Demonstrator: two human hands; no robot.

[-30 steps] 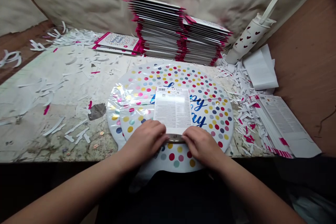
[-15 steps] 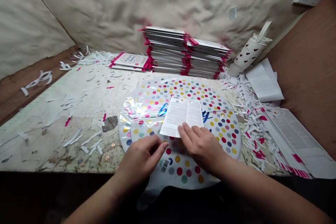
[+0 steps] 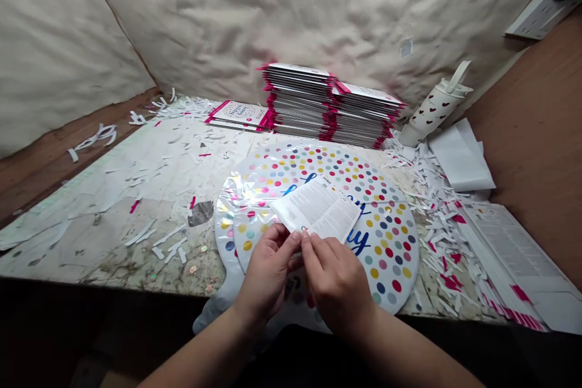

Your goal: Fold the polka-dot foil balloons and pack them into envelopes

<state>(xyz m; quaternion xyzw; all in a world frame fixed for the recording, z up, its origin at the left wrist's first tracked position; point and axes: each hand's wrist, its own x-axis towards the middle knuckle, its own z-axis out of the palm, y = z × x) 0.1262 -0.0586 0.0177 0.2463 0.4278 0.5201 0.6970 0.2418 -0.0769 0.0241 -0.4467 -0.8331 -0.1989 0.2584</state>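
Note:
A white printed card [image 3: 321,209], covered in small grey text, is held turned at an angle above a flat foil balloon. My left hand [image 3: 271,270] pinches its near corner between thumb and fingers. Beside it, my right hand [image 3: 339,282] is closed on the same corner, with the fingertips of both hands meeting. Under them lies the balloon [image 3: 393,254], white with multicoloured dots and blue lettering. Its neck end [image 3: 211,309] hangs over the table's front edge on the left. The card and my hands hide part of the lettering.
Two stacks of pink-edged packs [image 3: 297,103] stand at the back, near a smaller pile [image 3: 239,115]. A white tumbler with hearts [image 3: 431,112] leans at the right. Paper strips [image 3: 436,224] and a row of printed cards [image 3: 504,254] lie on the right side.
My left hand has moved up and taken hold of the card's corner. The card has turned and tilted, and my right hand has shifted to that corner. The balloon's neck has swung left.

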